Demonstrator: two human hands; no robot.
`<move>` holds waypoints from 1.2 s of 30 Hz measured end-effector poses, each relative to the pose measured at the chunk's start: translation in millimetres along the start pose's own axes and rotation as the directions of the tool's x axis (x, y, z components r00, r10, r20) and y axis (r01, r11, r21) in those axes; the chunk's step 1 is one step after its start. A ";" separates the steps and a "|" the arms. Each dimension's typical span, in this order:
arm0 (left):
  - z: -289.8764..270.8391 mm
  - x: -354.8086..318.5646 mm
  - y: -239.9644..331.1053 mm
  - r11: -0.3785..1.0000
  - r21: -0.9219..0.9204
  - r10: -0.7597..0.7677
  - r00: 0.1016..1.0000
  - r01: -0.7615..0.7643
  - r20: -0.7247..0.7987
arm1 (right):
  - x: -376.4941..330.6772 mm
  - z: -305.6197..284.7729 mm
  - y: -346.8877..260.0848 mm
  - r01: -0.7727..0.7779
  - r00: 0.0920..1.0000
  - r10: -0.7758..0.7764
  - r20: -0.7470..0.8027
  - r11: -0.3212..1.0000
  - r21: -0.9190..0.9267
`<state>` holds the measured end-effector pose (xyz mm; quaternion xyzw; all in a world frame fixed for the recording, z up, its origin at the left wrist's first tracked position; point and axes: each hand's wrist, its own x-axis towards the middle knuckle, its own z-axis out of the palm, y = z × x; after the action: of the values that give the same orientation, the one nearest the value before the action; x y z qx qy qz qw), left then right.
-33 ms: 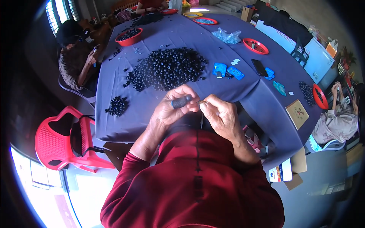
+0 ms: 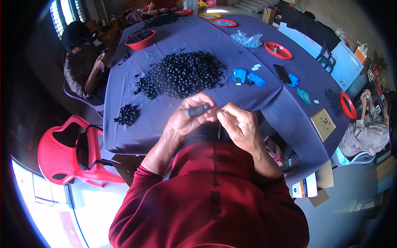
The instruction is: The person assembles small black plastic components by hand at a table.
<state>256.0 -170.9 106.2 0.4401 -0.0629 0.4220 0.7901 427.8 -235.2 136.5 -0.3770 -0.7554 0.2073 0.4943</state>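
Observation:
My left hand (image 2: 188, 115) and my right hand (image 2: 240, 124) meet at the table's near edge, fingertips almost touching. A dark grey finger sleeve (image 2: 196, 110) with a blue edge covers one finger of my left hand. Both hands are closed in a pinch around something small and dark between them, too small to make out. Just beyond them spreads a large heap of small black round pieces (image 2: 184, 74) on the dark cloth. A smaller pile of black pieces (image 2: 127, 115) lies to the left of my left hand.
A red bowl of black pieces (image 2: 140, 40) stands far left. Blue packets (image 2: 255, 79), a phone (image 2: 282, 73) and a red tray (image 2: 278, 50) lie right of the heap. A red chair (image 2: 68, 151) stands left. Other people sit around the table (image 2: 136, 140).

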 end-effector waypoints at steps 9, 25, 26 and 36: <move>-0.1 -0.7 -2.5 0.997 0.075 -0.032 0.999 0.031 0.015 | 1.4 -0.3 0.4 -0.081 0.997 0.082 0.008 0.990 -0.118; -1.0 -3.3 -7.1 0.995 0.027 -0.090 0.995 0.091 -0.034 | 1.4 7.2 3.0 -0.044 0.999 0.045 0.006 0.998 -0.037; -0.2 -3.1 -6.9 0.996 0.042 -0.083 0.996 0.084 -0.034 | 1.3 7.2 3.3 -0.047 0.999 0.048 0.007 0.998 -0.041; 0.3 -3.9 -8.3 0.998 0.035 -0.057 0.998 0.058 -0.031 | 1.8 3.1 -3.7 -0.067 0.997 0.070 0.015 0.990 -0.124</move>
<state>259.6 -175.6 99.1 0.4496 -0.0309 0.4065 0.7948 423.2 -235.9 138.8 -0.4306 -0.7583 0.1806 0.4550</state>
